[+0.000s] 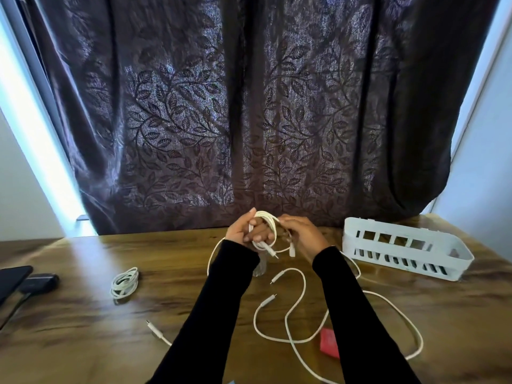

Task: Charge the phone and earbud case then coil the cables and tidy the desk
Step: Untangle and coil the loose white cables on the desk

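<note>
We see a brown wood-grain bench [83,328]. Behind it hangs a dark purple curtain [249,106] patterned with leafy vines. On the bench lie white cables [293,314], a white slotted basket [401,253], a red card [329,343] and, at its left edge, a black phone [11,281]. Our sleeves [221,300] are black.

A dark curtain [249,112] with a leaf pattern hangs from 12 o'clock down to the desk's far edge. Daylight glows through its weave and streams in at 9 o'clock. Pale walls [487,134] flank it. The wooden desk [83,328] fills 6 o'clock.
</note>
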